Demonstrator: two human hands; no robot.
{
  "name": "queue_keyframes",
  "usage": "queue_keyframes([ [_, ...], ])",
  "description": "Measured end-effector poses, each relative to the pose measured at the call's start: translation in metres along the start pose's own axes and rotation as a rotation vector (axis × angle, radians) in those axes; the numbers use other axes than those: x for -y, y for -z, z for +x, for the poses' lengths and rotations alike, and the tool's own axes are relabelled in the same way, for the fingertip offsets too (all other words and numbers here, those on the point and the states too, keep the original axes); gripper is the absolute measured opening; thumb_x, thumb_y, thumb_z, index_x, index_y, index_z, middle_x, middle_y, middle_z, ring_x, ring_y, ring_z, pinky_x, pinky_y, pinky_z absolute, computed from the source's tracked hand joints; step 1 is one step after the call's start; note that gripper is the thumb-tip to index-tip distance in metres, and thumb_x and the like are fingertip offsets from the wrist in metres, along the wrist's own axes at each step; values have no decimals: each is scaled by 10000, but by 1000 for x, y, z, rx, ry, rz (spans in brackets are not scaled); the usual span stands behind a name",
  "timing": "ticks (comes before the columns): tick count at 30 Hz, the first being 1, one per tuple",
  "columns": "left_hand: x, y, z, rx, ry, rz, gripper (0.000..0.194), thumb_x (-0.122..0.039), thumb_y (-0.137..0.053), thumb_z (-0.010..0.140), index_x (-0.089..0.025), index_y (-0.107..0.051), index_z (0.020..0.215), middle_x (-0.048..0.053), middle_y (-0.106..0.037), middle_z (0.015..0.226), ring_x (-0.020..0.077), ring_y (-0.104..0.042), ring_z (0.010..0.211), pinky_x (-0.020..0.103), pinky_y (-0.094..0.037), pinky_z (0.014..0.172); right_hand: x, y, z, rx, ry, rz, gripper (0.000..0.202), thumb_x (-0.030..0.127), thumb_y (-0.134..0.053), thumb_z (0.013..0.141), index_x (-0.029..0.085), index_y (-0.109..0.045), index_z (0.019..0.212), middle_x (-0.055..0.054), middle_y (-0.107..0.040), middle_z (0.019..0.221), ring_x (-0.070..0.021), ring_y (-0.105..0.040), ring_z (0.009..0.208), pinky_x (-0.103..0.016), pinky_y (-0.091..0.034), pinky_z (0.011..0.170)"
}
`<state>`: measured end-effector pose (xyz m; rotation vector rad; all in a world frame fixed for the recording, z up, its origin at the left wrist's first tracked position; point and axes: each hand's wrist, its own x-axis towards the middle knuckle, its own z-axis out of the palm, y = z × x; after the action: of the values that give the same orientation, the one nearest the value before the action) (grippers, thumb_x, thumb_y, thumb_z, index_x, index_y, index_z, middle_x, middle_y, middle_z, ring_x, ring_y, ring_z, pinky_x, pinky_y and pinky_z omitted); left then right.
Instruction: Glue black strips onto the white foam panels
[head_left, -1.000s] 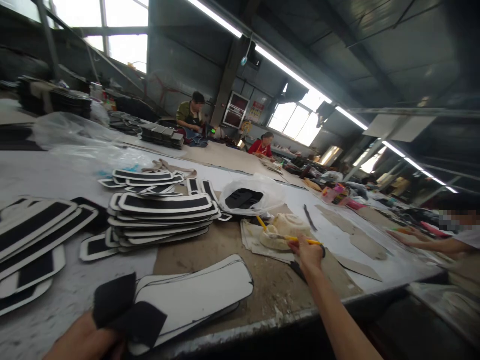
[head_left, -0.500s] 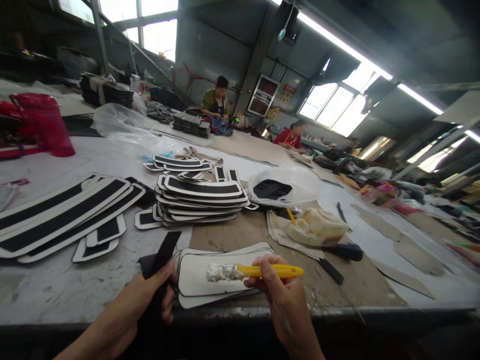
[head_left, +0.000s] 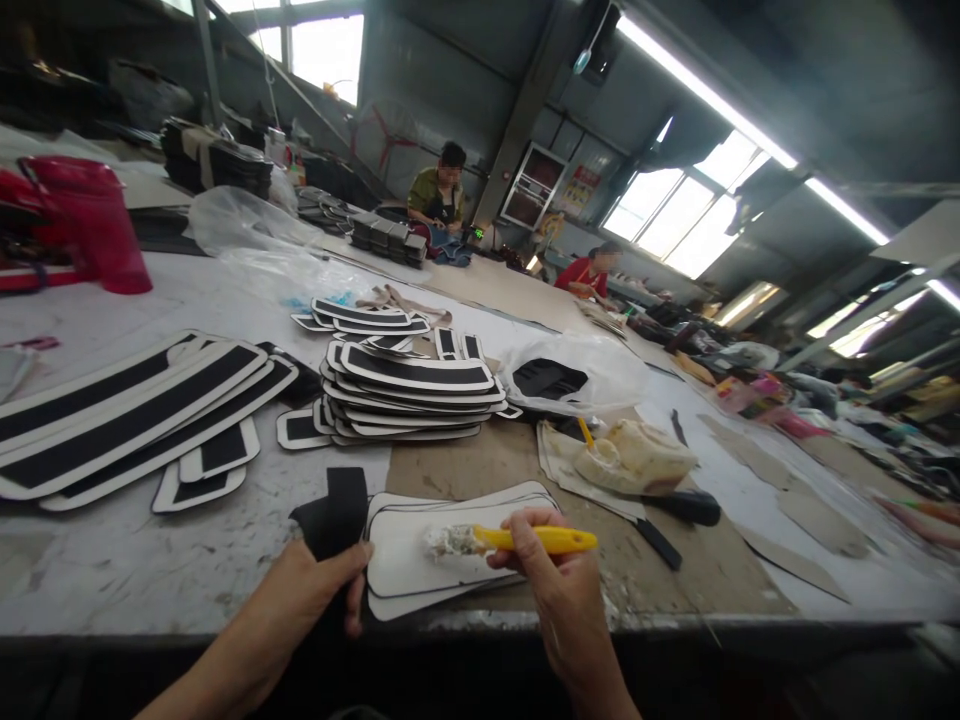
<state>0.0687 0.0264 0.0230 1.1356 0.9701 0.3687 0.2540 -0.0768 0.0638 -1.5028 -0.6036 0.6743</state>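
Observation:
My right hand (head_left: 559, 580) is closed round the yellow handle of a brush (head_left: 536, 540). White paste coats its bristles, which lie over the top white panel (head_left: 405, 570) of a small stack at the table's front edge. My left hand (head_left: 315, 590) is closed on black strips (head_left: 345, 500), with its thumb at the stack's left edge. Behind the stack is a pile of curved white pieces with black centres (head_left: 412, 370). A stained container (head_left: 637, 455) with a yellow stick in it lies to the right, beside a dark-handled tool (head_left: 694, 507).
Long black-and-white pieces (head_left: 150, 420) lie at the left, with a red jug (head_left: 94, 225) behind them. A plastic bag (head_left: 577, 375) holds black pieces. Flat grey cut-outs (head_left: 825, 510) lie at the right. Two people sit across the table at the back.
My left hand has moved slightly right to the stack's edge, and the black strips stand differently, with a wider face showing. The brush has shifted slightly over the panel. The whole view has moved a little.

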Motion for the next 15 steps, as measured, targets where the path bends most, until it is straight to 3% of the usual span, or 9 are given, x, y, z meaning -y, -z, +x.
queue_keyframes([
  [7,-3,-3,-6,-21,-27,77,471,-472,-433,783,-196,-479,404,23,-548,397,158,-510,462,264,-405,555,-1,-9,-1,162,-41,-9,291,438,-602,775,159,-524,801,18,-594,560,-145,-601,530,-281,-489,609],
  [15,-4,-8,-6,-156,-28,208,480,-471,-439,762,-210,-451,359,-1,-533,386,165,-517,482,272,-418,614,14,49,18,1,66,-416,311,481,-579,772,176,-540,814,1,-623,574,-174,-615,572,-263,-466,594],
])
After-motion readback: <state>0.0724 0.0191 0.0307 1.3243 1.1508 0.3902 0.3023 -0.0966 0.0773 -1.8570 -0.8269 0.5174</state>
